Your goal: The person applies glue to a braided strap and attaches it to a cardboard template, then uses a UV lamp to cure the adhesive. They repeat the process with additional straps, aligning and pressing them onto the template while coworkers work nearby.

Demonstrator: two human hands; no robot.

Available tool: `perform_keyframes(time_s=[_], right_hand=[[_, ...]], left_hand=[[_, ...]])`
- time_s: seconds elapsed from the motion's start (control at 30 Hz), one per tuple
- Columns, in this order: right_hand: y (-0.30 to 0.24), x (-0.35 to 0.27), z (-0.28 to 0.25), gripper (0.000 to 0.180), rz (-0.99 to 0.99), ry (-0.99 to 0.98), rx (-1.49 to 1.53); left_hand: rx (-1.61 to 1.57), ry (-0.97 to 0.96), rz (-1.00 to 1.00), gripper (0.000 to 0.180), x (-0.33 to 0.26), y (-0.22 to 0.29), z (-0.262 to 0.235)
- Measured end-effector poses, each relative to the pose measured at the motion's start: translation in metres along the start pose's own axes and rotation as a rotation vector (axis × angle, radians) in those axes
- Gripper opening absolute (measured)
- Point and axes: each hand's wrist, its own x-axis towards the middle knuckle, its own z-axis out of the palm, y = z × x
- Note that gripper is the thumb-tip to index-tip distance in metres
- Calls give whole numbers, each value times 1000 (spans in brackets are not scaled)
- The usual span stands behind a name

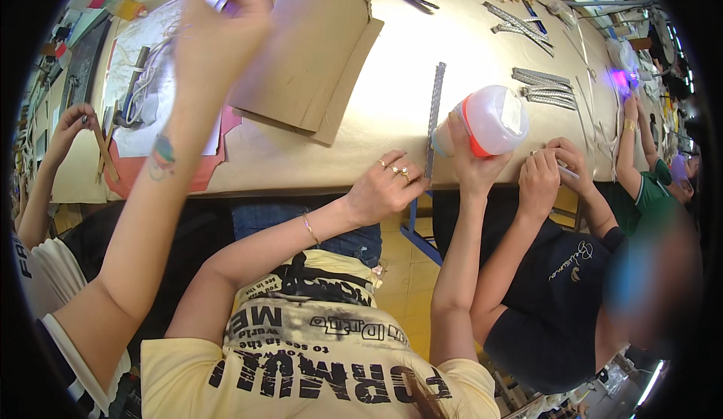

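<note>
Golden-brown sheeting (392, 148) covers a long worktable under bright light, with several people seated along it. At the near edge, the person's left hand (384, 187), wearing rings, has its fingers curled; the tips lie by the lower end of a grey braided strip (437, 95), and I cannot tell whether they pinch it. Fingers of the right hand (478, 164) wrap round a translucent container (503, 117) with an orange-red band, holding it tilted above the table just right of the strip — a side grip that probably keeps it steady. The strip lies lengthwise away from the body, perhaps to keep it straight and within reach. Further out, a grey braided bundle (544, 87) is laid together, likely for tidiness, beyond a co-worker's hands (539, 181), which hold a small pale piece. Brown board sheets (301, 50) overlap to the left, near another co-worker's blurred hand (233, 19). As for writing, a pale label (515, 114) on the container is too small to read; bold dark lettering crosses the person's cream shirt (316, 359) — and pale script marks the right-hand neighbour's dark top (535, 298).
</note>
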Motion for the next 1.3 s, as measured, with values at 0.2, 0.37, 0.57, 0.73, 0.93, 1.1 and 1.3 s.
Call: perform_keyframes(time_s=[0.2, 0.37, 0.57, 0.73, 0.93, 1.1, 1.3], right_hand=[[-5, -14, -7, 39, 0, 9, 7], [-6, -23, -13, 43, -41, -10, -55], [-9, -38, -23, 44, 63, -84, -38], [-9, -46, -31, 40, 63, -115, -19], [-9, -60, -48, 49, 247, 185, 105], [-24, -74, -80, 43, 413, 217, 357], [-42, -83, -83, 57, 463, 274, 486]], left_hand=[[-7, 18, 1, 13, -1, -1, 0], [-58, 34, -20, 13, -2, -2, 0], [-65, 52, -20, 13, -3, -3, 1], [-74, 45, -19, 15, -1, -3, 0], [-229, 18, -166, 32, 8, 2, -20], [-248, -3, -598, 56, 44, -2, -23], [35, -174, -624, 58, 97, -20, 2]])
